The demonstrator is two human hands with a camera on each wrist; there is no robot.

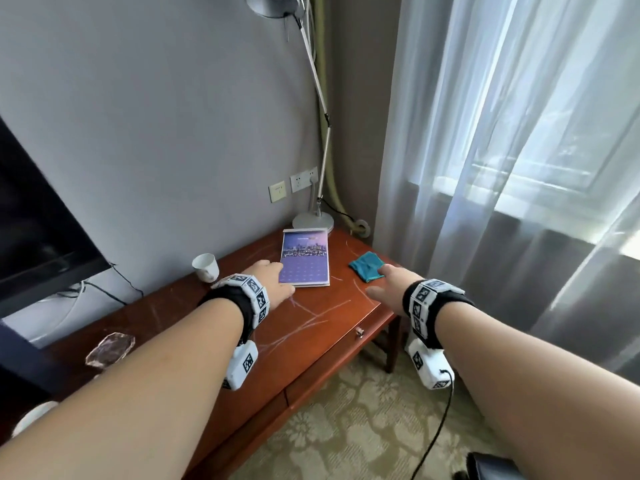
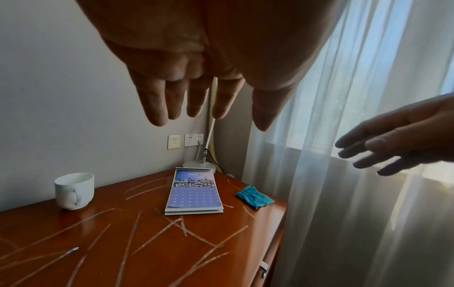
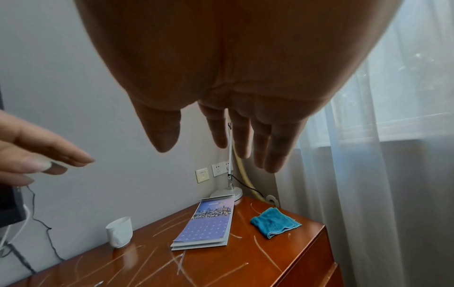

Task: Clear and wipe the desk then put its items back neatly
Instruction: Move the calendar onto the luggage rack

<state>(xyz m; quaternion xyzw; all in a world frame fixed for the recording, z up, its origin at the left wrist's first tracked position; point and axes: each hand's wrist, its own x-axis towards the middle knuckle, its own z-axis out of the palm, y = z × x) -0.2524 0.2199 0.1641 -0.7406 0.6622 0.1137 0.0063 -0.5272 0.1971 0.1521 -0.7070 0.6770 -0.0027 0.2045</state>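
A purple calendar [image 1: 305, 258] with a city photo lies flat near the far end of the reddish wooden desk [image 1: 311, 327]. Right of it sits a crumpled teal cloth [image 1: 366, 267], and a white cup [image 1: 205, 267] stands by the wall on the left. My left hand [image 1: 273, 282] hovers open above the desk, in front of the calendar's near left corner. My right hand [image 1: 388, 289] hovers open just short of the cloth. In both wrist views the fingers [image 2: 157, 104] are straight and hold nothing, well above the calendar [image 2: 194, 194] and the cloth [image 3: 275, 223].
White chalky streaks [image 2: 172, 229] cross the desk top. A silver desk lamp [image 1: 313, 220] stands at the far corner, plugged into wall sockets [image 1: 304, 179]. A faceted glass ashtray [image 1: 110, 349] sits near the left. A dark screen [image 1: 38, 237] hangs left; sheer curtains [image 1: 502, 168] fall along the right.
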